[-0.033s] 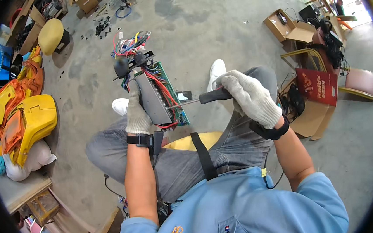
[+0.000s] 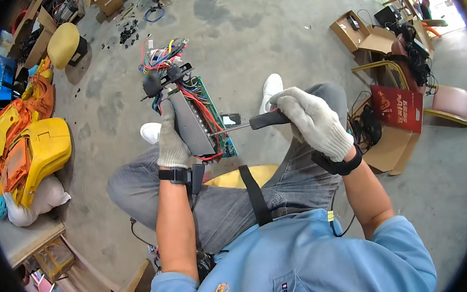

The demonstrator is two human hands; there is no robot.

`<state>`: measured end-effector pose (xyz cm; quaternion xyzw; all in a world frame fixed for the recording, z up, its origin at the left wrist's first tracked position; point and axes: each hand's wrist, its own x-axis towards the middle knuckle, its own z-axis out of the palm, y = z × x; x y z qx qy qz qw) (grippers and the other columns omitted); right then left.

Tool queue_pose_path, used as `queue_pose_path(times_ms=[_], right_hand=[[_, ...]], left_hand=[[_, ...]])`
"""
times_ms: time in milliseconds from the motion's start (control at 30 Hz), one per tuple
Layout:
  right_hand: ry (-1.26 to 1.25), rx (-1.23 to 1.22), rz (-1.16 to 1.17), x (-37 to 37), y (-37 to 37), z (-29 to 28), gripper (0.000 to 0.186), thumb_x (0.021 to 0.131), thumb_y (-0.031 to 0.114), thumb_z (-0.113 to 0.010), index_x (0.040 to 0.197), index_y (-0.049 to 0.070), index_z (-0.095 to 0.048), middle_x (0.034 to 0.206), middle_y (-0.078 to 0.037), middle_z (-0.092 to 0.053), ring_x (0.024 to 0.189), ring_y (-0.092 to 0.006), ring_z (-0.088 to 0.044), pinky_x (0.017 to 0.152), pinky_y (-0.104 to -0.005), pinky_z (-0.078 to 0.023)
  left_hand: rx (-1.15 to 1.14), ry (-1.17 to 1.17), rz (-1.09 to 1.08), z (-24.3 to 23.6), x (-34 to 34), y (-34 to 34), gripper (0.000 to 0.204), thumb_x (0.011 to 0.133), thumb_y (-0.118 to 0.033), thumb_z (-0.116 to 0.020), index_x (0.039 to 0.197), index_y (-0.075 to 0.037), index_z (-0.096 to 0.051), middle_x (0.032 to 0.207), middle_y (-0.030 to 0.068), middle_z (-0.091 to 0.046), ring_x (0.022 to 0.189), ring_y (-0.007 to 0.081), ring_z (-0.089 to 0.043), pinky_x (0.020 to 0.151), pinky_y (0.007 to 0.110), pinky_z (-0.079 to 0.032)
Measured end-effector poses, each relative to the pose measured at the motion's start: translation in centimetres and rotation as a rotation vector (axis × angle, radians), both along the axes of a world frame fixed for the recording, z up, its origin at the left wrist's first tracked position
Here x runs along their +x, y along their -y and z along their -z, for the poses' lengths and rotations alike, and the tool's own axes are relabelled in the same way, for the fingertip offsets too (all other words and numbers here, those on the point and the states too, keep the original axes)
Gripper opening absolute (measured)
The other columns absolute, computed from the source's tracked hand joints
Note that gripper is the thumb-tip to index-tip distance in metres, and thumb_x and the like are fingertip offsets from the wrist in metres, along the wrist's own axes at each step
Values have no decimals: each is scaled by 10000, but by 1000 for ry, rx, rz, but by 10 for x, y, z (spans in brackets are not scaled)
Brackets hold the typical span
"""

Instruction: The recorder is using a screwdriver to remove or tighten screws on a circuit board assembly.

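In a white work glove, my left hand [image 2: 172,141] is closed round the left side of a grey metal plate [image 2: 192,126]. Behind the plate's right side shows a green circuit board [image 2: 212,101] with red wires along it. Coloured wires [image 2: 163,55] spill from the far end of this electronic unit, next to a black bracket. My right hand [image 2: 315,122], also gloved, grips the dark handle of a screwdriver [image 2: 270,119]. Its shaft points left, and the tip meets the plate's right edge; the exact contact point is too small to make out.
Yellow and orange plastic shells [image 2: 39,150] are piled at the left. On the right are an open cardboard box [image 2: 390,153], a pink-seated chair [image 2: 452,105] and black cables. A small black object [image 2: 231,120] lies on the floor behind the screwdriver. Small dark pieces [image 2: 128,32] are scattered farther off.
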<state>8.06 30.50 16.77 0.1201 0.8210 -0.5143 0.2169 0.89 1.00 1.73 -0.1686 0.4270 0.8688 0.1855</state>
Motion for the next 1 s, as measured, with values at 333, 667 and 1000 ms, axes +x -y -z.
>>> queue_pose_path(times_ms=[333, 667, 1000], right_hand=[[-128, 10, 90, 4, 13, -4, 296, 984, 33, -653, 1279, 28, -638, 994, -69, -601, 866, -146, -640, 812, -284, -519], [-486, 144, -77, 9, -1, 27, 307, 1049, 139, -657, 1327, 14, -619, 1060, -106, -653, 928, -156, -664, 863, -317, -547], [-348, 68, -56, 10, -6, 29, 331, 1025, 143, -691, 1337, 41, -646, 1059, -111, -694, 1008, -186, -700, 887, -329, -556]], left_hand=[[-32, 42, -42, 6, -1, 0, 563, 1030, -604, -704, 1316, -119, -704, 1137, 83, -778, 977, 244, -777, 880, 453, -682], [-48, 79, -74, -1, 1, -4, 523, 1010, -612, -735, 1154, -109, -750, 987, 50, -777, 817, 187, -754, 720, 349, -656], [19, 90, 5, -4, 1, -1, 574, 1048, -608, -667, 1361, -126, -681, 1185, 100, -775, 1030, 279, -783, 908, 483, -684]])
